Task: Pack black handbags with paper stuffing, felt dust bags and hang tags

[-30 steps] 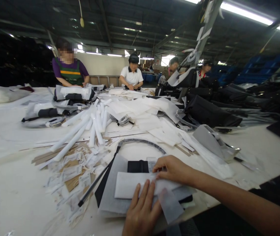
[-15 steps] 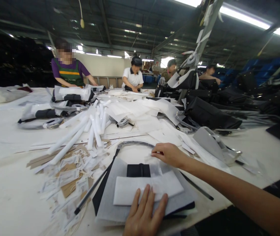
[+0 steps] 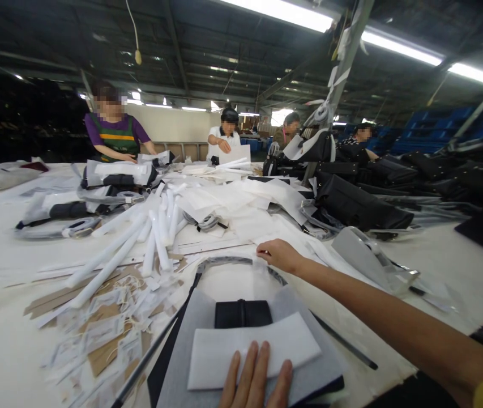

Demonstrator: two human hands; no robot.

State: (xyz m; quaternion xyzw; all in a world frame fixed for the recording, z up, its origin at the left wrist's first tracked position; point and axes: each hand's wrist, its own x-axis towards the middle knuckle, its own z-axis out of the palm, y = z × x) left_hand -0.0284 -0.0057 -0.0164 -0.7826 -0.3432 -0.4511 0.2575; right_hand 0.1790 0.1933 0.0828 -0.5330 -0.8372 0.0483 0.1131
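Note:
In front of me lies a black bag [image 3: 159, 362] with a thin white sheet [image 3: 173, 377] over its body. A folded white foam piece [image 3: 211, 354] rests on the sheet, below a dark flap with a strap loop [image 3: 243, 313]. My left hand [image 3: 255, 377] lies on the foam with its fingers spread, partly cut off by the bottom edge. At the top of the bag, the plastic-wrapped handle [image 3: 224, 261] arches up. Close by it, my right hand [image 3: 278, 255] pinches a thin translucent strip [image 3: 260, 275] that hangs down over the handle.
Paper tags [image 3: 101, 334] and white foam rolls [image 3: 162, 226] spread to the left. White sheets [image 3: 233, 198] pile up behind. Wrapped black bags [image 3: 343, 201] lie to the right, near a metal post [image 3: 345, 73]. Several co-workers, one in a green apron [image 3: 116, 141], stand across the table.
My view has tilted up slightly, so the bag sits lower. My right hand has drawn the translucent strip up to the handle. A co-worker at the back now lifts a white sheet.

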